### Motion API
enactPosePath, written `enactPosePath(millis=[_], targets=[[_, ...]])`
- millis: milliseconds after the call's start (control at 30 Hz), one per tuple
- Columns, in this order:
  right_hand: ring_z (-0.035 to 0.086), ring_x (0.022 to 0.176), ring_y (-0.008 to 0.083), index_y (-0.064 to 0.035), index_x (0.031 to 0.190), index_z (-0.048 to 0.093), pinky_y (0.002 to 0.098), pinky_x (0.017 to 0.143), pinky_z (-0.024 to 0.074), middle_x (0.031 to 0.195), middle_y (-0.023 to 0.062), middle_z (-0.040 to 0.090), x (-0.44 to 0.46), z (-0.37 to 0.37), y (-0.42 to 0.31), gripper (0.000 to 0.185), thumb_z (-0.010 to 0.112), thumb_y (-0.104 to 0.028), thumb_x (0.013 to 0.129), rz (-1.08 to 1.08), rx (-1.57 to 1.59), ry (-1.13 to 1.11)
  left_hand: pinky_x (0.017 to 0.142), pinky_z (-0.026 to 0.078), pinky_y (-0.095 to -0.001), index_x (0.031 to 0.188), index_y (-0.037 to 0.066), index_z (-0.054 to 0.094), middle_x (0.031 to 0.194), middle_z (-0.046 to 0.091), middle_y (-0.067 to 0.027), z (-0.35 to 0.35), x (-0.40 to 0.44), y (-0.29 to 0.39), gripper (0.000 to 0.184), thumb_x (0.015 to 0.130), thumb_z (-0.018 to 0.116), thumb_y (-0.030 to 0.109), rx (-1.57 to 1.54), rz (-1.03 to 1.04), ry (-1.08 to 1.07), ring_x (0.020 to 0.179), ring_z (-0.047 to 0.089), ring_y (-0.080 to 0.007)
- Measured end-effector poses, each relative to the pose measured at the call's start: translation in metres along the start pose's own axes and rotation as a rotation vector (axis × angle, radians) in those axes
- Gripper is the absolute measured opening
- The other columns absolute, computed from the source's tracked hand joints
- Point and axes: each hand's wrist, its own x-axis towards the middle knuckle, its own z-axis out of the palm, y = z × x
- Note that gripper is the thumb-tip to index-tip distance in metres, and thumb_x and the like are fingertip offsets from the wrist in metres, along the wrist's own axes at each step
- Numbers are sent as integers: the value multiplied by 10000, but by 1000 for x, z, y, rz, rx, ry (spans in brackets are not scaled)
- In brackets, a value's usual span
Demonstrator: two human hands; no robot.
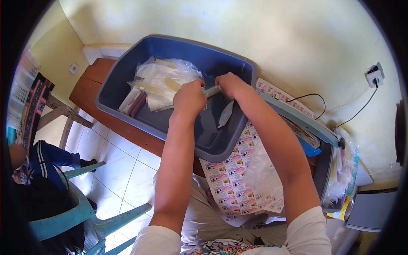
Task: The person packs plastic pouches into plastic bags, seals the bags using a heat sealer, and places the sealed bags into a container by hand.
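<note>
Over the grey plastic tub (127, 59), my left hand (190, 97) and my right hand (232, 86) are closed on opposite ends of a narrow, pale plastic packet (212, 91). The fingertips are mostly hidden behind the backs of the hands. Below my right hand, a slim, whitish filled plastic packet (226, 114) lies on the tub floor. Left of my left hand is a heap of clear plastic bags (159, 78) with pale strips among them. Beside the heap, at the tub's left wall, lie several white and brownish-pink packets (133, 102).
The tub stands on a brown wooden bench (95, 89) against the wall. Printed label sheets (238, 174) hang near my lap. To the right are a long grey device (306, 119), cords and a wall socket (375, 78). A person's dark sleeve (46, 157) and a green chair (63, 219) are at left.
</note>
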Motion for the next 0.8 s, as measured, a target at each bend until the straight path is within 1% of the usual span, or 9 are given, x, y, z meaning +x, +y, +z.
enactPosePath(millis=[67, 133, 233, 300, 367, 467, 533, 600, 800], targets=[[712, 1235, 398, -78, 1269, 764, 494, 1003, 609, 1301, 213, 740, -4, 2, -5, 331, 568, -48, 1004, 51, 20, -25, 1000, 568, -501, 1292, 134, 762, 1210, 776, -197, -2, -4, 4, 397, 913, 655, 88, 14, -31, -62, 1168, 726, -395], [710, 1244, 397, -78, 1270, 767, 501, 1007, 609, 1311, 220, 736, -8, 1, -12, 333, 544, -65, 1021, 104, 35, -41, 984, 563, -485, 1312, 105, 740, 1165, 793, -172, -4, -7, 6, 348, 994, 599, 102, 81, -59, -87, 1137, 734, -374], [721, 1243, 370, -89, 1266, 785, 487, 1009, 612, 1345, 205, 733, -5, 3, -15, 348, 518, -104, 1043, 140, 8, -39, 995, 560, -483, 1327, 120, 734, 1176, 793, -166, -4, -11, 5, 341, 1003, 627, 138, 111, -49, -68, 1155, 729, -373], [725, 1246, 351, -89, 1260, 798, 467, 999, 619, 1359, 176, 738, -2, 5, -17, 346, 532, -126, 1042, 86, -174, -137, 1007, 563, -490, 1337, 129, 733, 1213, 782, -175, -4, -11, 6, 375, 972, 649, 138, 115, -62, -88, 1175, 728, -372], [727, 1248, 343, -85, 1254, 803, 460, 995, 621, 1370, 167, 735, -4, 4, -18, 346, 532, -126, 1043, 63, -214, -148, 1020, 565, -498, 1348, 138, 733, 1250, 770, -184, -4, -13, 5, 411, 942, 670, 139, 125, -82, -106, 1196, 726, -371], [731, 1244, 333, -80, 1245, 808, 455, 982, 627, 1377, 153, 736, -4, 5, -19, 345, 532, -126, 1044, 24, -272, -162, 1018, 565, -502, 1355, 134, 728, 1251, 767, -193, -3, -15, 3, 399, 961, 667, 163, 125, -107, -142, 1199, 723, -379], [735, 1238, 331, -79, 1243, 809, 456, 974, 629, 1371, 149, 738, -4, 12, -17, 345, 532, -125, 1042, 6, -293, -168, 1014, 557, -492, 1360, 131, 717, 1221, 773, -200, -2, -16, 0, 362, 1012, 676, 218, 155, -100, -142, 1185, 718, -388], [741, 1178, 362, -57, 1136, 815, 457, 977, 620, 1282, 167, 736, -5, 16, -16, 237, 677, -100, 949, 7, -224, 3, 1017, 557, -492, 1362, 132, 716, 1225, 771, -201, -2, -15, 0, 365, 1010, 678, 222, 151, -100, -145, 1187, 717, -388], [751, 1147, 367, -47, 1108, 816, 463, 960, 623, 1243, 170, 749, -4, 14, -17, 229, 710, -89, 910, -18, -209, 5, 1027, 565, -503, 1341, 125, 731, 1269, 759, -197, -3, -13, 0, 379, 972, 670, 189, 132, -106, -147, 1208, 719, -383]])
